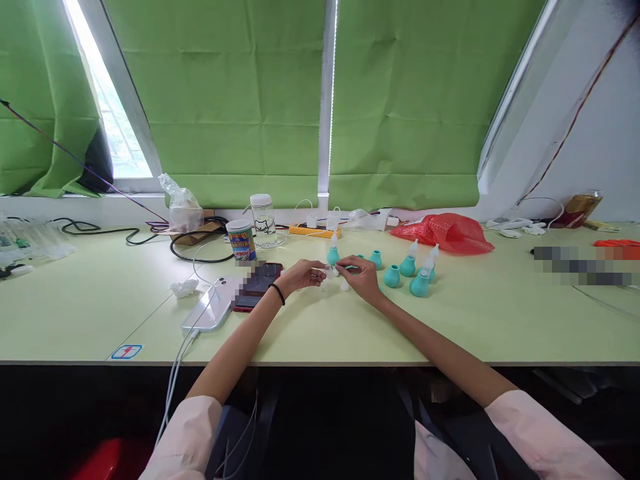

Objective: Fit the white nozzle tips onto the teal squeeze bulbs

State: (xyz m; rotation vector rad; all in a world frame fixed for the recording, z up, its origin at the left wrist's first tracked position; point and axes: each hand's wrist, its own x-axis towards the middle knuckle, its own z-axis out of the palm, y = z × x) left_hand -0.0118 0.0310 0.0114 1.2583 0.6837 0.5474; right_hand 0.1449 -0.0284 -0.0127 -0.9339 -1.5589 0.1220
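Observation:
My left hand (303, 275), with a black band at the wrist, pinches a small clear plastic piece (329, 271) above the table. Close beside it, my right hand (363, 277) is closed at the fingertips near the same piece; what they hold is too small to make out. Behind the hands stands a teal rubber bulb with a clear pointed nozzle (333, 252). To the right are several open-topped teal bulbs (392, 276) and others with translucent nozzles (408, 265). A small white piece (345, 286) lies under my right hand.
Left of my hands lie a white phone (214, 305) with a cable and a dark red-edged phone (265, 279). Behind them stand a printed canister (241, 241) and a clear jar (263, 223). A yellow power strip (313, 231) and red plastic bag (445, 233) lie farther back.

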